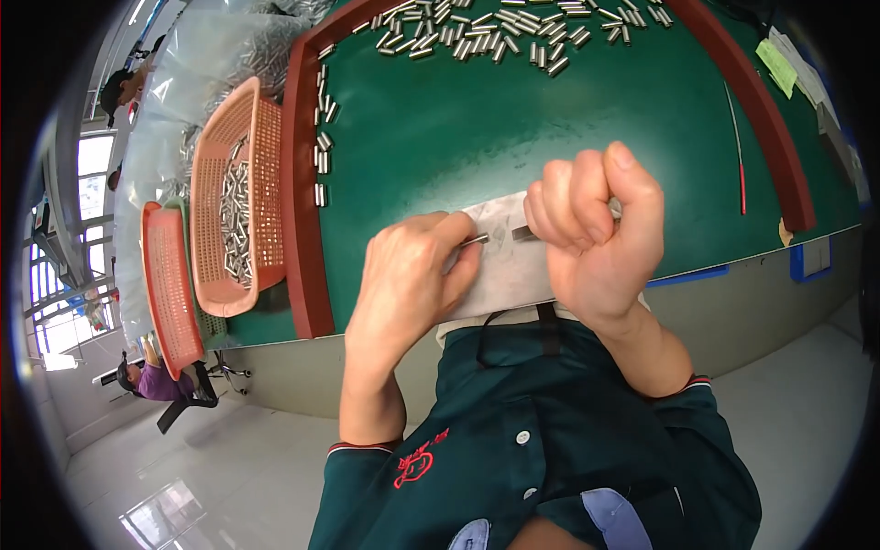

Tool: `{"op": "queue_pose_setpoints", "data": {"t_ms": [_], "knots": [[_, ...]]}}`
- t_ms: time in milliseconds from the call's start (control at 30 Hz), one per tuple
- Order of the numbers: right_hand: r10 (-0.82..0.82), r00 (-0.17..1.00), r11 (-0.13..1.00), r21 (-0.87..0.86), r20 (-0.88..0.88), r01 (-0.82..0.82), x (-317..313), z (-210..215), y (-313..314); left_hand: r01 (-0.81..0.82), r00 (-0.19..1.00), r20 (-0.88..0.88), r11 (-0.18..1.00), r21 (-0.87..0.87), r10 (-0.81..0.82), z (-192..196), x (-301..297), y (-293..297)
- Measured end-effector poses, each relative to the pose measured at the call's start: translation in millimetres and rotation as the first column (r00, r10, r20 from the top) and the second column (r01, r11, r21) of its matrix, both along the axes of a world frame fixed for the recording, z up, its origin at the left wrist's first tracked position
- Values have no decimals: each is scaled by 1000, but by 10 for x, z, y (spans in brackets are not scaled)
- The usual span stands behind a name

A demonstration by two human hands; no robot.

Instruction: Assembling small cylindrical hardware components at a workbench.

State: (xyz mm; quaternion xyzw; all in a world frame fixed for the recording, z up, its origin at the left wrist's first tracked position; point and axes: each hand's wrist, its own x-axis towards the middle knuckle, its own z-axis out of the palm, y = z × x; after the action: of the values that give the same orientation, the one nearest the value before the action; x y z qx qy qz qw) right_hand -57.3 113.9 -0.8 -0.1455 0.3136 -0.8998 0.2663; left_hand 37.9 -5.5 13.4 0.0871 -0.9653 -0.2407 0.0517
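My left hand (417,275) is closed, with a small metal cylinder (476,240) pinched between thumb and forefinger. To its right, my right hand (596,234) is curled in a fist around a flat grey metal strip (522,233), whose end sticks out toward the left hand. A gap separates the strip from the cylinder. Beneath both lies a stained whitish cloth (504,280) at the table's near edge. Many similar metal cylinders (477,41) are scattered at the far side of the green tabletop (440,137), and several more (321,160) line its left side.
Dark red rails (307,183) (752,101) border the table. Left of it stand an orange basket (268,165) of metal cylinders, a pink basket (170,284) and plastic bags (165,119). A thin red-handled tool (742,183) lies right. A person in purple (160,383) sits at far left.
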Motion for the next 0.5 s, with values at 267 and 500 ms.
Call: {"op": "queue_pose_setpoints", "data": {"t_ms": [267,500], "knots": [[38,999,997,67,17,-39,26,-33,-205,-27,979,-196,988,154,58,-255,102,-39],[69,997,998,11,25,-69,0,-73,-220,-23,975,-213,979,203,67,-280,100,-55]]}}
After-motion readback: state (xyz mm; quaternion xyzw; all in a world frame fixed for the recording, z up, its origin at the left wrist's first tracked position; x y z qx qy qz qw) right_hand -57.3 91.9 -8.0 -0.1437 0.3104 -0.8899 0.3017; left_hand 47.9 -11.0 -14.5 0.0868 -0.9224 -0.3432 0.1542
